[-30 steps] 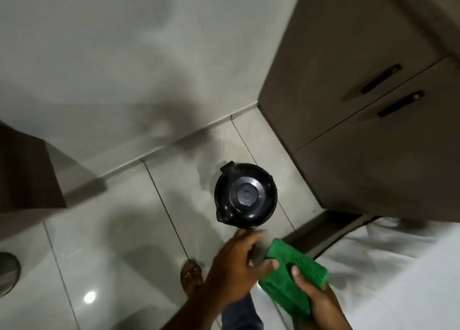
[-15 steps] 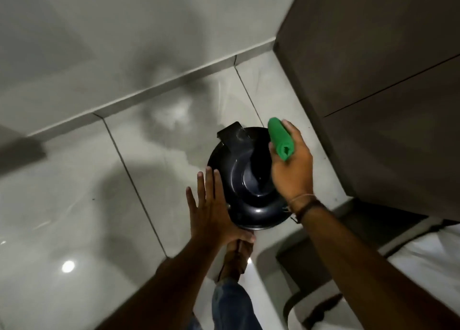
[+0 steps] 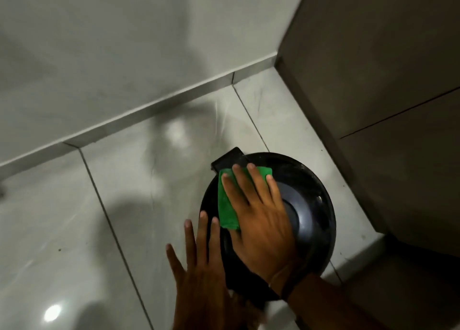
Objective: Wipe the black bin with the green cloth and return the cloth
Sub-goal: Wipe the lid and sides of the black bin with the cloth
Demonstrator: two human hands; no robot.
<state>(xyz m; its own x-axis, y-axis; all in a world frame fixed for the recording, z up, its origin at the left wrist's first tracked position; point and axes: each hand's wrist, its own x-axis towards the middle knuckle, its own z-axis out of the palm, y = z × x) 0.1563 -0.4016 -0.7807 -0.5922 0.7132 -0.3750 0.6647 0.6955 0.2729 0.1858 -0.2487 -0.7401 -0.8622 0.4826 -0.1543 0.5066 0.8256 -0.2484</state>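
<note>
In the head view, the black bin [image 3: 306, 212] stands on the tiled floor [image 3: 119, 205], close to the corner where the skirting of the grey wall [image 3: 124, 43] meets the dark cabinet [image 3: 385, 105]; a flat tab on its far rim points toward the wall. The right hand [image 3: 258, 217] lies flat, palm down, on the bin's round lid, fingers spread, its grip wide, pressing the green cloth [image 3: 227, 205] against the left part of the lid; the cloth shows beyond the fingertips and along the hand's left side. A dark band circles the right wrist. The left hand [image 3: 204, 275] is open with fingers straight and apart, beside the bin's left edge, holding nothing; whether it touches the bin cannot be told.
</note>
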